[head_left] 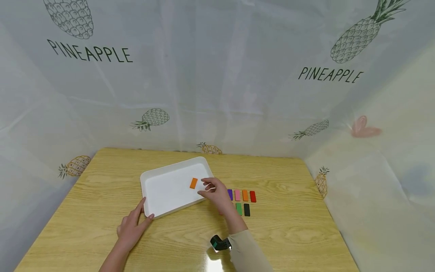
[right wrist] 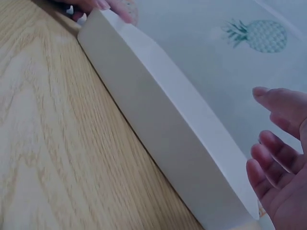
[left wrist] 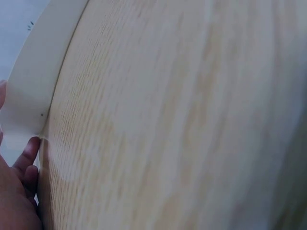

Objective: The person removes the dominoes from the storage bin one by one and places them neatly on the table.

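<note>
A shallow white tray [head_left: 170,189] lies slightly turned on the wooden table, with one small orange rectangular block [head_left: 193,183] inside its right half. Over the tray's right end is my right hand [head_left: 217,194], thumb and fingers parted and holding nothing, fingertips just right of the orange block. The right wrist view also has this hand [right wrist: 283,158] beside the tray's long outer wall [right wrist: 153,115]. At the tray's near left corner my left hand [head_left: 130,226] touches the rim, index finger along the left side and thumb on the front side.
Right of the tray, small flat blocks lie in two rows: a purple block [head_left: 230,194], pink block [head_left: 237,195], orange block [head_left: 245,195], red block [head_left: 253,196], green block [head_left: 239,209] and black block [head_left: 247,210]. My right forearm partly covers them. A pineapple-print curtain [head_left: 210,94] surrounds the table.
</note>
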A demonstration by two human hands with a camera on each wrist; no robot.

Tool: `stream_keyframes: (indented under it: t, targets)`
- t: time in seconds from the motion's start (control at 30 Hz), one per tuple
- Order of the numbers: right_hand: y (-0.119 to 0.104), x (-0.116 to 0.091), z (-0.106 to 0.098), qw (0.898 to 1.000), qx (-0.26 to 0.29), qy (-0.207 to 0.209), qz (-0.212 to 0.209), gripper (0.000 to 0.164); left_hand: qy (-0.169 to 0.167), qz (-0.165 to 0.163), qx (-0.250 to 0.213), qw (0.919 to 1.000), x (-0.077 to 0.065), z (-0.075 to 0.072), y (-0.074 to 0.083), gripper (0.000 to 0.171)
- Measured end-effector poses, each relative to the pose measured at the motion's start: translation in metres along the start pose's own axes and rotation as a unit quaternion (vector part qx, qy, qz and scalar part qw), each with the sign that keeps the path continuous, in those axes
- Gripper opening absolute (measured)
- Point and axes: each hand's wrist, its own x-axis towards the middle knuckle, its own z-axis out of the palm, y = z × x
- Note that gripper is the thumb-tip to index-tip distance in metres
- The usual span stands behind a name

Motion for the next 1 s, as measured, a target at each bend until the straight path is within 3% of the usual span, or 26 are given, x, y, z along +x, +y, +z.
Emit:
stream_keyframes:
  t: [0.23, 0.6, 1.0]
  targets:
    - [-0.010, 0.013, 0.009, 1.000, -0.007, -0.009, -0.001, 0.040, 0.002, 0.001, 0.001, 1.0000, 0.000, 0.001, 0.000, 0.075]
    - [0.006, 0.041, 0.022, 0.998, -0.054, -0.036, 0.005, 0.046, 0.009, 0.006, -0.003, 0.9999, 0.001, 0.002, -0.001, 0.074]
    - [0.015, 0.048, 0.032, 0.982, -0.179, -0.051, 0.041, 0.048, 0.015, 0.008, -0.002, 0.9999, 0.000, 0.003, -0.002, 0.074]
